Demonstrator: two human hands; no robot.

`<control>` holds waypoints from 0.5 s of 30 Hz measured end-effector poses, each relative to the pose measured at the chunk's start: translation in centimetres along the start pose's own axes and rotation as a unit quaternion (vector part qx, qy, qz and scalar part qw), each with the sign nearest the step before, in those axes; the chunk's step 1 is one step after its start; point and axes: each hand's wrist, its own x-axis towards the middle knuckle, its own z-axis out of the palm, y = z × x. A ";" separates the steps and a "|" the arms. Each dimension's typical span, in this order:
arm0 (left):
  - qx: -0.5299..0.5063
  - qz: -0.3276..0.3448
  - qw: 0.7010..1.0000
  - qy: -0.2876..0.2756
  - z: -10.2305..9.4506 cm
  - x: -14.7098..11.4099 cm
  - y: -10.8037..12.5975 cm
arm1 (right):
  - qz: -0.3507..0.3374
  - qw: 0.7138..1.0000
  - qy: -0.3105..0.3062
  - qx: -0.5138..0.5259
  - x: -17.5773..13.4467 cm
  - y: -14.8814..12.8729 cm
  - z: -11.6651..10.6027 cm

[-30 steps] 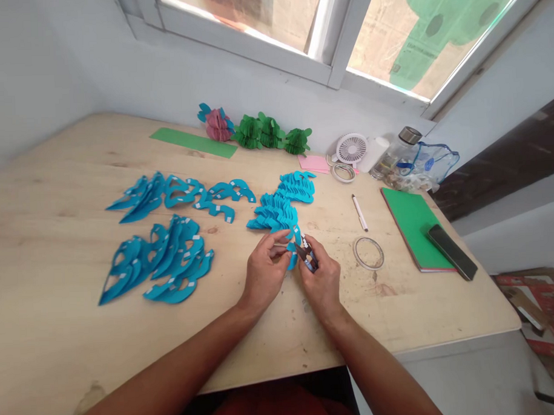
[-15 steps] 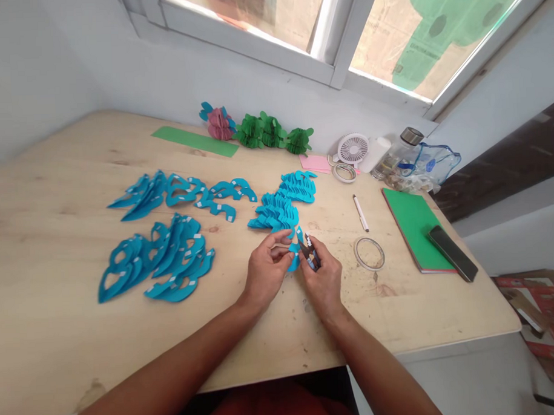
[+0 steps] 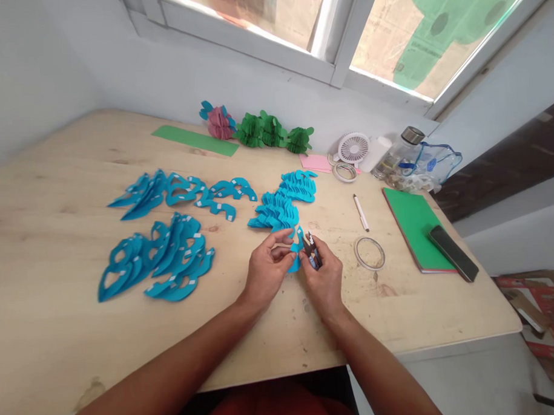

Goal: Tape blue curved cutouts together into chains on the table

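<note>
My left hand point(image 3: 264, 269) pinches a curved blue paper cutout point(image 3: 294, 265) between thumb and fingers, low over the table. Small white patches show on the cutout. My right hand point(image 3: 327, 283) is closed around small dark thread snips point(image 3: 312, 254), whose blades point away from me beside the cutout. White bits cling near the blade tips. The right thumb and fingertips come up against the cutout's edge, but whether they grip it is hard to see. Just beyond my hands lie folded blue paper pieces point(image 3: 275, 211) in a cluster, with another folded blue stack point(image 3: 299, 187) behind.
Blue cutouts with white patches point(image 3: 179, 259) spread over the left side. A white pen point(image 3: 361, 212) and a tape roll point(image 3: 369, 254) lie to the right. Further right are a green pad point(image 3: 416, 230) and a black phone point(image 3: 454, 253). Green paper figures point(image 3: 272, 132) and a fan point(image 3: 353, 148) stand behind.
The snips in my right hand have shifted slightly right, away from the cutout, uncovering more of its upper end. My left hand has stayed nearly still.
</note>
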 end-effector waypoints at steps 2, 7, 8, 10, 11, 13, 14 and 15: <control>0.000 -0.001 1.000 -0.003 0.1 -0.1 0.1 | 0.001 1.000 0.002 0.002 0.0 -0.1 0.0; 0.002 0.008 1.000 0.002 0.1 -0.1 0.1 | 0.013 1.000 0.001 0.019 -0.1 -0.1 0.2; 0.003 0.010 1.000 0.003 0.1 -0.1 0.1 | 0.019 0.999 0.000 0.027 0.0 -0.1 0.2; 0.004 0.012 1.000 0.002 0.0 0.0 0.2 | 0.037 0.998 0.002 0.046 0.0 0.0 0.2; 0.005 0.013 1.000 0.002 0.0 0.0 0.2 | 0.046 0.997 0.007 0.055 0.1 0.0 0.2; 0.007 0.012 1.000 0.002 0.0 0.0 0.3 | 0.063 0.995 0.022 0.070 0.2 0.1 0.1; 0.008 0.012 1.000 0.002 0.0 0.0 0.3 | 0.068 0.994 0.028 0.074 0.3 0.2 0.1; 0.009 0.012 1.000 0.001 0.0 0.0 0.3 | 0.072 0.994 0.030 0.078 0.4 0.2 0.1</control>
